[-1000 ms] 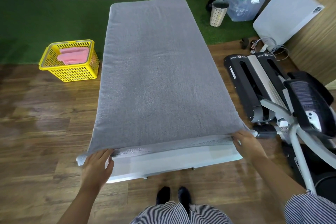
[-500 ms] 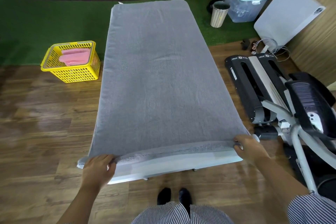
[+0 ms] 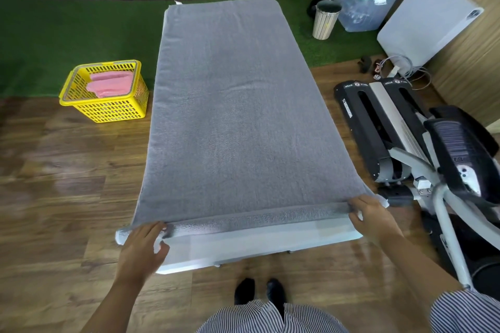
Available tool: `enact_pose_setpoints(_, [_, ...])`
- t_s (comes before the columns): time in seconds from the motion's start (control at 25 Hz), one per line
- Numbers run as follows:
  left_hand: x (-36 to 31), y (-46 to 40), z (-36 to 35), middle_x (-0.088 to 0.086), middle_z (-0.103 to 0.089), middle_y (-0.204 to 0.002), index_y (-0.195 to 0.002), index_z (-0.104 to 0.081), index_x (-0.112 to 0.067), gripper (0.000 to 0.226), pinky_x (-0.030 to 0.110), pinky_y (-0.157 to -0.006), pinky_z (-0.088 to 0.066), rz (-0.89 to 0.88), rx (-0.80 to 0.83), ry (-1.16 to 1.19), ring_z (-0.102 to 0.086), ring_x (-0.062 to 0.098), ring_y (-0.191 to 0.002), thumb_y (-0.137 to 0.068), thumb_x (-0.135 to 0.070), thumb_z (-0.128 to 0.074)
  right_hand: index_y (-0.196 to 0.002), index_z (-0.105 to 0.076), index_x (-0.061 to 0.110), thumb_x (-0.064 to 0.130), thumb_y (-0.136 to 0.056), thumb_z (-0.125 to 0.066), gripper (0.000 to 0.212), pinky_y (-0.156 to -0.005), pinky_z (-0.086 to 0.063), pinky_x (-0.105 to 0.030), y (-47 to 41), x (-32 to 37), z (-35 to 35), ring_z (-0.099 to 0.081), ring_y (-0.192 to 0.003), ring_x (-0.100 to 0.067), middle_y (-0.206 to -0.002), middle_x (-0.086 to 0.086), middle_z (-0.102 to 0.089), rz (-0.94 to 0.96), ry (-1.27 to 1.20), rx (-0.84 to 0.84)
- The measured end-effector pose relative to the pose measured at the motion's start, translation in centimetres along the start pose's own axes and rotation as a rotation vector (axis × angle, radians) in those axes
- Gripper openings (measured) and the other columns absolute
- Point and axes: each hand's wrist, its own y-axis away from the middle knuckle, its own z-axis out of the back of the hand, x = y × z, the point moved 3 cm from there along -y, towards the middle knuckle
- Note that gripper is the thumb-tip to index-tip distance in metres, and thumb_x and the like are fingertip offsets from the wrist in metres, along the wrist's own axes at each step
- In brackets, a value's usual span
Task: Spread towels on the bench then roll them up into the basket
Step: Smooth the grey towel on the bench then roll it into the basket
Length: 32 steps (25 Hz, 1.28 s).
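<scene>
Both hands, left hand (image 3: 144,244) and right hand (image 3: 372,217), pinch the grey towel's (image 3: 238,105) near hem, its long axis running straight away along the bench (image 3: 270,244), ready to roll forward.

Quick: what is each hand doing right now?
Left hand: closed on the grey towel at its near-left corner.
Right hand: closed on its near-right corner.

Faint white lettering, seen upside down, on the black far ends of the stepper machine (image 3: 378,127); possibly "STEP", too small to be sure. White sticker on its left rail, print illegible. No other readable text anywhere.
</scene>
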Motion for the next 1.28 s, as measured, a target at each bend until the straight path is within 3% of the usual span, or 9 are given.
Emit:
enact_pose_setpoints(0.16, [-0.2,-0.2,0.1,0.005,-0.072,-0.089,-0.091,-0.073,-0.006,0.043,0.043,-0.066,-0.054,-0.026,-0.035,-0.023,-0.067,0.029,-0.080,-0.077,-0.025,-0.037,-0.104,-0.066,0.007,-0.002,-0.072,-0.065,0.033,-0.072,-0.050,-0.038,0.0,0.3,-0.1,-0.058,-0.091,-0.031,-0.098,-0.010,-0.063,-0.034,-0.008,0.079])
enact_pose_setpoints(0.32, [0.1,0.6,0.9,-0.001,-0.070,-0.073,-0.081,-0.074,-0.013,0.039,0.039,-0.057,-0.050,-0.043,-0.027,-0.047,-0.067,0.027,-0.062,-0.077,-0.029,-0.038,-0.105,-0.067,0.006,0.004,-0.080,-0.062,0.025,-0.080,-0.049,-0.037,0.1,0.2,0.2,-0.059,-0.094,-0.028,-0.099,-0.009,-0.064,-0.048,-0.030,0.134])
enact_pose_setpoints(0.48, [1.6,1.2,0.3,0.001,-0.065,-0.083,-0.093,-0.075,-0.012,0.039,0.035,-0.064,-0.046,-0.143,-0.061,0.028,-0.062,0.022,-0.077,-0.079,-0.027,-0.041,-0.108,-0.066,0.005,0.003,-0.083,-0.061,0.026,-0.085,-0.043,-0.031,0.8,0.4,0.1,-0.055,-0.099,-0.027,-0.103,-0.009,-0.060,-0.008,-0.035,0.115])
enact_pose_setpoints(0.68, [1.9,1.5,0.6,-0.003,-0.062,-0.078,-0.089,-0.076,-0.020,0.040,0.039,-0.064,-0.044,-0.053,-0.112,-0.016,-0.050,0.013,-0.079,-0.076,-0.030,-0.040,-0.100,-0.067,0.003,0.005,-0.085,-0.055,0.020,-0.079,-0.041,-0.029,0.8,0.8,-0.1,-0.056,-0.092,-0.027,-0.094,-0.010,-0.062,-0.012,-0.004,0.200])
enact_pose_setpoints(0.8, [1.3,1.5,0.6,0.006,-0.062,-0.095,-0.096,-0.075,-0.019,0.040,0.047,-0.077,-0.041,-0.019,-0.157,-0.060,-0.060,0.027,-0.085,-0.074,-0.027,-0.042,-0.106,-0.064,0.006,0.006,-0.081,-0.059,0.026,-0.084,-0.042,-0.031,0.5,1.2,0.1,-0.054,-0.096,-0.026,-0.103,-0.007,-0.059,0.022,0.029,0.136])
enact_pose_setpoints(0.88, [0.6,1.2,0.5,0.010,-0.065,-0.100,-0.100,-0.071,-0.012,0.041,0.050,-0.083,-0.039,0.009,-0.175,-0.095,-0.063,0.033,-0.088,-0.075,-0.023,-0.039,-0.101,-0.062,0.004,0.000,-0.074,-0.066,0.028,-0.078,-0.046,-0.035,0.4,1.1,0.2,-0.055,-0.092,-0.028,-0.103,-0.009,-0.057,0.039,0.035,0.029])
enact_pose_setpoints(1.0, [0.2,1.5,0.2,0.006,-0.068,-0.094,-0.098,-0.068,-0.009,0.039,0.048,-0.083,-0.042,-0.031,-0.179,-0.091,-0.065,0.030,-0.086,-0.077,-0.019,-0.036,-0.089,-0.069,0.005,-0.005,-0.063,-0.076,0.028,-0.072,-0.053,-0.043,0.7,0.5,0.2,-0.062,-0.077,-0.034,-0.086,-0.010,-0.065,0.065,0.135,-0.050])
enact_pose_setpoints(1.16, [1.0,1.3,-0.5,0.005,-0.070,-0.095,-0.096,-0.072,-0.007,0.044,0.047,-0.088,-0.045,-0.062,-0.162,-0.081,-0.062,0.026,-0.088,-0.075,-0.026,-0.039,-0.102,-0.068,0.003,-0.008,-0.064,-0.070,0.039,-0.077,-0.053,-0.046,0.7,-0.1,-0.3,-0.058,-0.091,-0.037,-0.097,-0.012,-0.066,0.013,0.044,0.044])
enact_pose_setpoints(1.28, [0.8,1.0,-0.2,0.002,-0.070,-0.081,-0.085,-0.072,-0.010,0.037,0.044,-0.078,-0.047,-0.072,-0.155,-0.102,-0.064,0.028,-0.077,-0.078,-0.026,-0.040,-0.093,-0.069,0.003,-0.006,-0.066,-0.068,0.028,-0.076,-0.051,-0.042,0.5,0.3,0.1,-0.060,-0.083,-0.037,-0.088,-0.012,-0.067,0.001,0.056,0.073])
